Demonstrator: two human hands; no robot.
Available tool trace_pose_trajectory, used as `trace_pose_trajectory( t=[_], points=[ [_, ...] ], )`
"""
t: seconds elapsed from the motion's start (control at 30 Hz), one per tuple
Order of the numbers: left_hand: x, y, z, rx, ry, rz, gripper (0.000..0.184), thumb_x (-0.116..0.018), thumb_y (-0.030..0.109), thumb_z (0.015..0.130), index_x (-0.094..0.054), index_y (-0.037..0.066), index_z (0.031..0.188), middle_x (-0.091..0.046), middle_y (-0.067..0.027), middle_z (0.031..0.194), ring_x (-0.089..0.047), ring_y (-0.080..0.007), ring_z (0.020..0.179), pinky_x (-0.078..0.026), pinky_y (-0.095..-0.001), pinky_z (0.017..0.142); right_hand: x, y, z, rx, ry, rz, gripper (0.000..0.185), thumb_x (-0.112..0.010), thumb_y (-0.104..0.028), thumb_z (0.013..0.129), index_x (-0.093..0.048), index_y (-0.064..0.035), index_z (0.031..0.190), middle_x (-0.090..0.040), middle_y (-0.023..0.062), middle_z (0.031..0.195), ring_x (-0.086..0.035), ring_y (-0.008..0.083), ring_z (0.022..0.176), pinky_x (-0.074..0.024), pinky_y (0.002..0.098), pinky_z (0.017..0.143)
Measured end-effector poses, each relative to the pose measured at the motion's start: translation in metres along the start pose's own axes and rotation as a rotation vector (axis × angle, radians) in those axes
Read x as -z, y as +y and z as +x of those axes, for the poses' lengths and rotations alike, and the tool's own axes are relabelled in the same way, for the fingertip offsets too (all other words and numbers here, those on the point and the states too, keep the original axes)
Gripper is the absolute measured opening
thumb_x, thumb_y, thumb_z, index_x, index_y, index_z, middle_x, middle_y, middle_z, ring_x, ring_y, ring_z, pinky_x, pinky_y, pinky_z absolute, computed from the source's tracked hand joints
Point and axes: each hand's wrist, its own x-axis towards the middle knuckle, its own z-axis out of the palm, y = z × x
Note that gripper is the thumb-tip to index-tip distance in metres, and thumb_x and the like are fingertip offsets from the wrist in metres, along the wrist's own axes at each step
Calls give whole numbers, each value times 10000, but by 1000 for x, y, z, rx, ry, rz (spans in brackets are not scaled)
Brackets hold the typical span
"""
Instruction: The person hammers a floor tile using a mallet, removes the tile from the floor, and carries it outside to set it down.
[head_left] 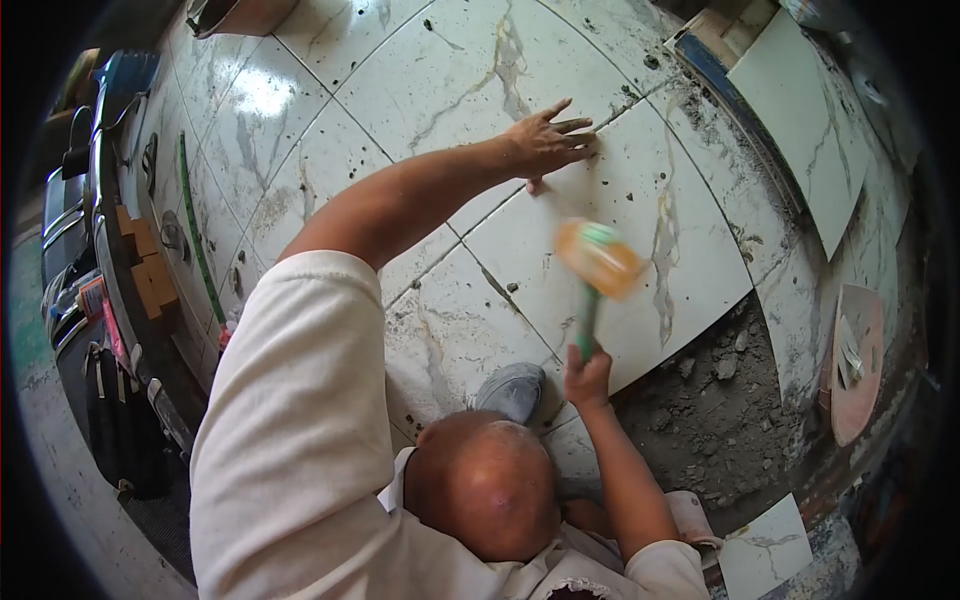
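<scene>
My right hand (pixel 588 377) is closed around the green handle of a mallet (pixel 602 258). Its orange and pale green head is smeared by motion and appears over a white marble-patterned tile (pixel 625 205). I cannot tell whether the head touches the tile. Beyond it, my left hand (pixel 550 140) lies with fingers spread at a tile joint, near the tile's far edge. Rough grey mortar (pixel 715 400) shows beside the tile's near right edge. A grey shoe (pixel 511 390) rests on the floor near the mallet handle.
Loose tiles lean or lie at the right, including a large one (pixel 800 110) and a small cut piece (pixel 766 550). A pinkish oval board (pixel 857 365) stands at far right. A bucket (pixel 240 15) is at the top; a green strip (pixel 195 235) lies left, near black bags (pixel 110 420).
</scene>
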Motion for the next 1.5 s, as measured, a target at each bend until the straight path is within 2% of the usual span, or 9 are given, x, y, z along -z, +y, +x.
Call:
trace_pose_trajectory(
  t=[0.33, 0.4, 0.47, 0.63, 0.8, 1.03, 1.13, 1.33, 1.5],
  points=[
    [-9, 29, -90, -13, -16, -104, 1088, -837, 489, 508, -373, 231, 1457, -395, 67, 1498, -195, -196, 1465, -40, -528, 1220, 23, -33, -22, 100, -24, 360, 488, -572, -458, 923, -544, 21, 834, -551, 218, 644, -568, 423, 593, -461, 438, 559],
    [-26, 31, -95, 34, 7, -137, 1131, -845, 493, 489, -348, 234, 1471, -349, 61, 1530, -194, -189, 1466, -29, -526, 1219, 6, 29, -34, 163, -51, 39, 510, -499, -495, 956, -532, -21, 770, -544, 96, 628, -543, 174, 522, -424, 332, 504],
    [-24, 29, -93, 37, -31, -174, 1176, -868, 473, 454, -341, 235, 1479, -325, 73, 1544, -185, -177, 1468, -19, -520, 1219, 7, 20, -22, -60, -170, -280, 509, -560, -479, 921, -592, 27, 874, -576, 261, 709, -593, 479, 711, -471, 458, 622],
    [-22, 31, -92, 28, -33, -159, 1152, -863, 433, 474, -347, 198, 1476, -355, 66, 1529, -222, -187, 1458, -65, -511, 1219, 30, -34, -19, -106, -103, 163, 488, -573, -454, 924, -590, 29, 853, -578, 248, 696, -605, 450, 717, -465, 448, 608],
    [-28, 31, -90, 27, 44, -125, 1126, -849, 440, 497, -347, 202, 1477, -354, 59, 1530, -230, -185, 1455, -65, -510, 1219, 23, 23, -28, 29, -141, -209, 498, -562, -461, 938, -576, 25, 830, -544, 179, 616, -592, 356, 584, -460, 412, 573],
    [-23, 32, -93, 47, -51, -110, 1179, -850, 491, 476, -316, 216, 1491, -318, 66, 1548, -210, -178, 1460, -56, -501, 1222, 5, -5, -31, 36, -115, 390, 527, -583, -495, 911, -549, 13, 774, -515, 163, 580, -542, 307, 527, -457, 403, 549],
    [-21, 31, -92, 28, -72, -112, 1191, -846, 495, 483, -288, 230, 1501, -307, 67, 1553, -206, -171, 1462, -57, -500, 1222, -10, 22, -27, 34, -98, -189, 443, -572, -411, 934, -561, 6, 783, -514, 182, 588, -542, 340, 532, -447, 404, 540],
    [-21, 32, -93, 37, -81, -112, 1198, -839, 500, 482, -284, 217, 1505, -290, 74, 1562, -192, -171, 1467, -55, -501, 1222, -21, 16, -26, 39, 7, 262, 486, -549, -440, 950, -556, 10, 766, -530, 153, 578, -560, 305, 524, -440, 394, 523],
    [-16, 22, -92, 37, -78, -113, 1204, -837, 511, 480, -281, 215, 1506, -290, 80, 1561, -194, -178, 1467, -48, -500, 1222, -14, -12, -5, 15, 5, -13, 504, -535, -463, 948, -555, 7, 768, -527, 138, 573, -564, 304, 528, -446, 400, 529]
  ],
)
